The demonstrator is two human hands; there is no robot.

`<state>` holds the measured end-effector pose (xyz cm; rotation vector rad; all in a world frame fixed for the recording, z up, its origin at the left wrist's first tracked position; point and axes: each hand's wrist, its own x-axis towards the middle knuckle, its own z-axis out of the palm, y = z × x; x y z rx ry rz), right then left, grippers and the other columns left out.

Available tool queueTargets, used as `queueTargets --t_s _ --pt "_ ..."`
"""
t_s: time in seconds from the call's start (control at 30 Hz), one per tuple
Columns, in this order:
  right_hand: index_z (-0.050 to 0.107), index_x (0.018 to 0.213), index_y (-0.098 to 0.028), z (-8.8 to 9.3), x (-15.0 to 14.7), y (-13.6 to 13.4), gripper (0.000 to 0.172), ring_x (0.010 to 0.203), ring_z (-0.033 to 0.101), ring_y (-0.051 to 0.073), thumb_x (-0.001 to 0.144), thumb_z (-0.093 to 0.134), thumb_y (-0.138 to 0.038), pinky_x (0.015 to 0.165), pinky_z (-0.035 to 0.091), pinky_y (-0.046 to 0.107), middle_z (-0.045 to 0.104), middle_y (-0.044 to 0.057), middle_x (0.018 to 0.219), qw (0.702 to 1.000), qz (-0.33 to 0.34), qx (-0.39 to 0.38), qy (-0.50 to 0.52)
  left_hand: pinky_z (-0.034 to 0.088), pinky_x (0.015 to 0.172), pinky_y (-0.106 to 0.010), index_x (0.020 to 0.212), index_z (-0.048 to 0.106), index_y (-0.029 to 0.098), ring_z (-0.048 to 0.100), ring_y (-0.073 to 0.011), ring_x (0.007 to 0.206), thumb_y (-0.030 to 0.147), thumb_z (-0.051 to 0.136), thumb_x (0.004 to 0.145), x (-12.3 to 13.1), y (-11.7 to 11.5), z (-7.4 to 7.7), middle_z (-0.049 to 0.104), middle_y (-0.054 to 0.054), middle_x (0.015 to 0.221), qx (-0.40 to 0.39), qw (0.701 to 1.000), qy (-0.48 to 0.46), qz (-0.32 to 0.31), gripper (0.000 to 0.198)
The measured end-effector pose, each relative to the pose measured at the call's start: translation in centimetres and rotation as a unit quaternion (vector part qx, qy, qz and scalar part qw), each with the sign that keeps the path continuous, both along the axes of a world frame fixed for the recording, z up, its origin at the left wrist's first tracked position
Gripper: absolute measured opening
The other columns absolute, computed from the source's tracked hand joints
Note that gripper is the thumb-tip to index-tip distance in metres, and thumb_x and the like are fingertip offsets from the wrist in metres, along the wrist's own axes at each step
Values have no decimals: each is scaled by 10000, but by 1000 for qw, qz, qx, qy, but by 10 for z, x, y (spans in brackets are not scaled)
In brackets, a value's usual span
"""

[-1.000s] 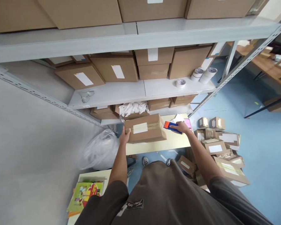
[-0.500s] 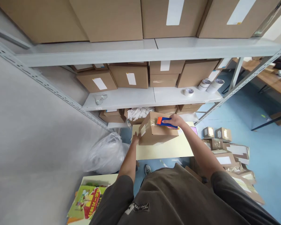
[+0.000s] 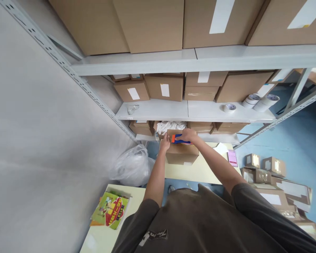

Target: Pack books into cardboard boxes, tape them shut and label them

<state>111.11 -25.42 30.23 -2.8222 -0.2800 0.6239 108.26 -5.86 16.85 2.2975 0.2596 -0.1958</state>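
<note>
Right grip: the right hand (image 3: 188, 135) is clenched around a blue-and-orange tape dispenser (image 3: 180, 140), pressing it on top of a brown cardboard box (image 3: 181, 153).
Left grip: the left hand (image 3: 164, 143) lies against the box's left side; whether it clasps, I cannot tell.
Box: it sits on the pale bench (image 3: 200, 172), between both hands, just below the lowest shelf.
Beside: a clear plastic bag (image 3: 133, 167) bulges left of the bench; a picture book (image 3: 110, 211) lies on a second bench (image 3: 100, 239); a pink card (image 3: 232, 158) lies at the bench's right.
Shelves: grey steel shelving (image 3: 152, 109) holds cardboard cartons (image 3: 165, 88) and rolls of tape (image 3: 260, 102).
Floor: more cardboard boxes (image 3: 274, 167) lie heaped on the blue floor (image 3: 305, 133).
</note>
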Motion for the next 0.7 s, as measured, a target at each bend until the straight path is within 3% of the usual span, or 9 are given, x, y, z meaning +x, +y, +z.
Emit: queueTargets --t_s 0.07,0.13,0.27,0.33,0.43,0.53,0.6,0.67,0.7 --pt "815 1156 -126 -1 -1 -30 786 931 779 318 760 808 -805 757 540 310 819 191 984 1000 3 -5 5 372 1282 -439 1749 281 172 481 -307 1555 615 223 1117 -3 -1 -4 483 -135 1690 2 1000 -1 3 774" --pt "830 1098 -134 -2 -4 -79 754 908 777 328 761 802 -808 734 530 322 818 186 959 1000 -9 -23 8 366 1284 -436 1750 285 184 490 -310 1548 620 229 1115 -4 -1 -6 496 -131 1683 7 1000 3 2 772" --pt "843 995 -135 -7 -20 -189 713 870 768 338 752 808 -804 703 509 339 806 192 928 992 -101 -78 11 358 1287 -426 1745 288 151 458 -306 1570 542 231 1126 0 -2 -4 468 -142 1699 18 1000 11 -5 735" --pt "843 973 -127 -15 -27 -222 695 853 765 336 747 826 -783 700 503 341 801 194 896 989 -123 -84 20 356 1291 -423 1743 291 146 433 -300 1586 510 237 1126 3 -5 -3 448 -132 1711 23 1000 7 -10 718" --pt "837 995 -119 -37 -31 -231 669 851 768 327 765 837 -748 710 507 331 799 185 861 987 -143 -65 33 348 1299 -424 1742 296 159 400 -289 1606 512 232 1123 6 -10 -2 427 -109 1727 34 999 -2 -22 716" --pt "815 1065 -125 -71 -36 -211 593 948 775 329 832 846 -669 777 544 316 805 159 904 984 -171 -19 53 345 1303 -414 1744 289 164 395 -283 1609 572 218 1118 5 -11 1 424 -111 1731 39 999 -11 -28 751" --pt "770 1191 -120 -95 -47 -196 505 1097 741 323 936 808 -554 894 578 336 786 153 1123 980 -197 -2 32 349 1301 -406 1746 283 171 407 -281 1603 610 227 1112 3 -9 2 421 -114 1734 44 998 -12 -31 773" --pt "686 1336 -166 -118 -64 -185 402 1166 703 275 1036 726 -432 990 615 449 685 120 1362 977 -208 7 39 351 1302 -399 1750 271 193 411 -270 1601 622 222 1111 1 -7 3 415 -99 1740 53 998 -11 -31 771" --pt "693 1329 -175 -129 -73 -183 386 1186 693 290 1039 721 -428 1003 614 449 672 103 1387 975 -216 9 43 352 1303 -397 1753 264 207 409 -263 1602 620 212 1113 1 -6 4 415 -88 1742 59 998 -10 -31 764"
